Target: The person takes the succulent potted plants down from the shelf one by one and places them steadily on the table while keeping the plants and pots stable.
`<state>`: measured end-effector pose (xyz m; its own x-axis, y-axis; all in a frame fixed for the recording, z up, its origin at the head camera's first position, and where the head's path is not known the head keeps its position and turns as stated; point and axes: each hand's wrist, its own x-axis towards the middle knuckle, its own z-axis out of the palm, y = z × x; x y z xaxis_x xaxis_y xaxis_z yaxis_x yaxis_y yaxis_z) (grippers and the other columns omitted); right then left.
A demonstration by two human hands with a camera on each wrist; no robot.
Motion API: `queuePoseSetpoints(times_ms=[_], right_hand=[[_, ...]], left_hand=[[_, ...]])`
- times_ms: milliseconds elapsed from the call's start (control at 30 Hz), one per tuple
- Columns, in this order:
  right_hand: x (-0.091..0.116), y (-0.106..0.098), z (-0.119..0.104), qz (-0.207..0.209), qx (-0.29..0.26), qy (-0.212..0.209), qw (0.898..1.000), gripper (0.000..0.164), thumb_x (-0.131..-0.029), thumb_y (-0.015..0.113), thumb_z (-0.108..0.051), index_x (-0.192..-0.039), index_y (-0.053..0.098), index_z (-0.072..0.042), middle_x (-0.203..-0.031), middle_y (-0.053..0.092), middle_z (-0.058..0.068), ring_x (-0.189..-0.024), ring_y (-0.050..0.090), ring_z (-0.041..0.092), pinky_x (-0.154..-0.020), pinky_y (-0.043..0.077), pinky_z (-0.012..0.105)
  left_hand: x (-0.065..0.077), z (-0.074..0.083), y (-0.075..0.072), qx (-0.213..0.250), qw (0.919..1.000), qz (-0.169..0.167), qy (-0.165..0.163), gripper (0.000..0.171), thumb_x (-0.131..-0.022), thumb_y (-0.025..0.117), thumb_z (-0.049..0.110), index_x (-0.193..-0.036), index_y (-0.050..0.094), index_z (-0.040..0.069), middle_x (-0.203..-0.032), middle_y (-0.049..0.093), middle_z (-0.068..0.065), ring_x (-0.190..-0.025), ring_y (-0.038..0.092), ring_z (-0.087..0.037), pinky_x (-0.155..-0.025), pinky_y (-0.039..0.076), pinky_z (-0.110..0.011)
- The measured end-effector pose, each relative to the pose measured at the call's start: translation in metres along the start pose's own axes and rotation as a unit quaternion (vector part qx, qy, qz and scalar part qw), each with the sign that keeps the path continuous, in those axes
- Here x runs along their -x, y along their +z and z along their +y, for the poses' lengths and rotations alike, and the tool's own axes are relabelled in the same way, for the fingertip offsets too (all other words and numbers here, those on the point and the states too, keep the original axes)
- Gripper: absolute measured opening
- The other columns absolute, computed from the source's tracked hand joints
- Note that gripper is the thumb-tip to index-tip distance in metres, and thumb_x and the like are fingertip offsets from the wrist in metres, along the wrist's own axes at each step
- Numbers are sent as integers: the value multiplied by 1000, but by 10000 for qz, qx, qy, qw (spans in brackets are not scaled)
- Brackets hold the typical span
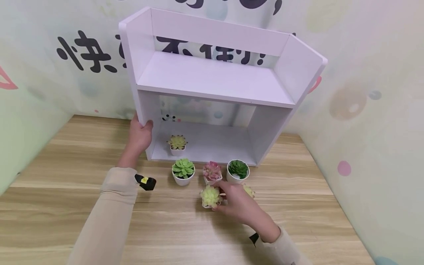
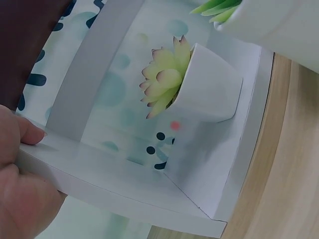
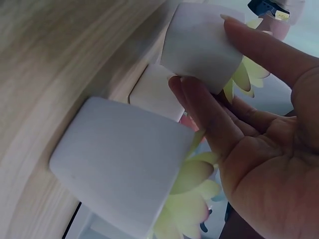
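Note:
My left hand (image 1: 140, 137) grips the left side panel of a white two-tier shelf (image 1: 212, 82), thumb on the inner face in the left wrist view. Inside its lower tier, near that panel, stands a yellow-green potted succulent (image 1: 177, 143) with dark leaf tips. My right hand (image 1: 240, 204) pinches the white pot (image 3: 202, 45) of a pale yellow-green succulent (image 1: 210, 196) between thumb and fingers, in front of the shelf. Another pale succulent (image 1: 248, 190) is partly hidden behind this hand; its square white pot (image 3: 119, 164) fills the near side of the right wrist view.
Before the shelf's front edge stand a bright green succulent (image 1: 183, 171), a pink one (image 1: 212, 172) and a dark green one (image 1: 237, 170), all in white pots on the wooden table (image 1: 175, 228). A patterned wall (image 1: 357, 110) rises behind and to the sides.

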<state>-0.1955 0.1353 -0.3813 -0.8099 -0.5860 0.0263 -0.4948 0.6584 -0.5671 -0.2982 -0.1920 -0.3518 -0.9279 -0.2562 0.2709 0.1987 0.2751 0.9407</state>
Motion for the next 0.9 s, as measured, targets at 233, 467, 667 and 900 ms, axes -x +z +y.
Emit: queuePoseSetpoints(times_ms=[233,467,667,900], right_hand=[[0,0,0,36,203,44,9998,50,-75,86,-8,-120,64,-3,-113,72,10,-99,72,22,-83,61,31],[0,-2,-1,-31,431,141,9990,52,-76,87,-11,-121,64,-2,-113,73,12,-99,72,24,-84,61,36],[-1,-3,-3,-102,592,199,9980,53,-75,87,-11,-121,64,0,-111,73,13,-97,70,23,-85,60,40],[-2,-4,-2,-202,782,180,9966,56,-73,86,-8,-123,64,3,-108,73,12,-91,68,20,-83,60,39]], left_hand=[[1,1,1,55,10000,29,50,50,-100,38,4,-148,33,-9,-144,47,-33,-133,46,-44,-114,37,-60],[2,1,1,207,9998,14,55,53,-100,37,3,-151,30,-8,-146,46,-33,-134,46,-43,-114,37,-59],[2,-1,2,155,9998,14,100,52,-100,36,2,-151,30,-9,-146,45,-34,-135,45,-45,-114,37,-60],[2,-2,1,131,9998,-64,108,53,-101,36,4,-152,29,-7,-147,45,-33,-136,45,-46,-113,37,-62]])
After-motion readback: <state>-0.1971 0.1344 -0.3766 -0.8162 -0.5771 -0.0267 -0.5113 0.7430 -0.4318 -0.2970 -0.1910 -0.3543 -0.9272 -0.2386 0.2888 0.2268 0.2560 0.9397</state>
